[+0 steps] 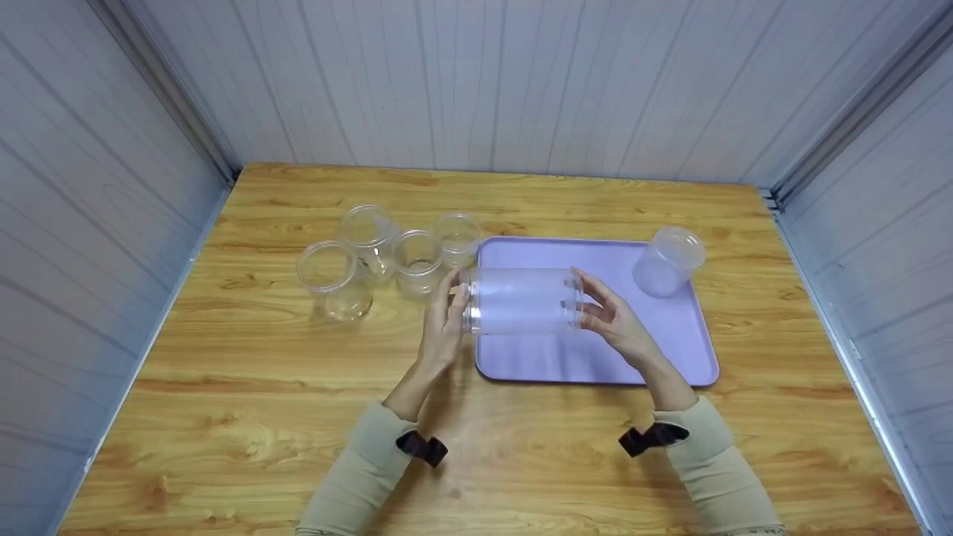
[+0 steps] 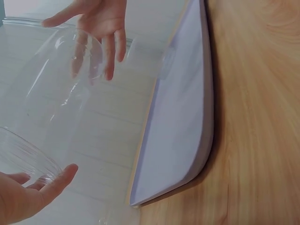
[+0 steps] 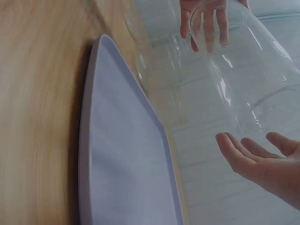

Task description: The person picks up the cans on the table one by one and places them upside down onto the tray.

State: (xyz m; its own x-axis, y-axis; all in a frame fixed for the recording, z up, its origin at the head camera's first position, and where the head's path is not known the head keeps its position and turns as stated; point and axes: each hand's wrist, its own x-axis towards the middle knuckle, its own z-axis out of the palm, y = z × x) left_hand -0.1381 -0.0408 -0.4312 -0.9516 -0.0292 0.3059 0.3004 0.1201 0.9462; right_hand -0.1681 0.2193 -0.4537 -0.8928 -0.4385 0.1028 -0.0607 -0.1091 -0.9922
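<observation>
A large clear plastic jar (image 1: 525,301) lies sideways in the air above the lilac tray, held between both hands. My left hand (image 1: 444,320) grips its ridged mouth end, with the thumb against the rim in the left wrist view. At the opposite, smooth end, my right hand (image 1: 614,324) holds the jar between thumb and fingertips. Through the clear wall of the jar (image 2: 51,89) some right-hand fingers show in the left wrist view. The right wrist view has the right hand (image 3: 267,161) close under the jar's end, its fingers spread.
The lilac tray (image 1: 595,365) lies on the wooden table (image 1: 521,461). Another clear jar (image 1: 666,264) stands at its right edge. Left of the tray several clear jars stand grouped, among them a wide jar (image 1: 335,286) and a small jar (image 1: 458,238). Pale panel walls enclose the table.
</observation>
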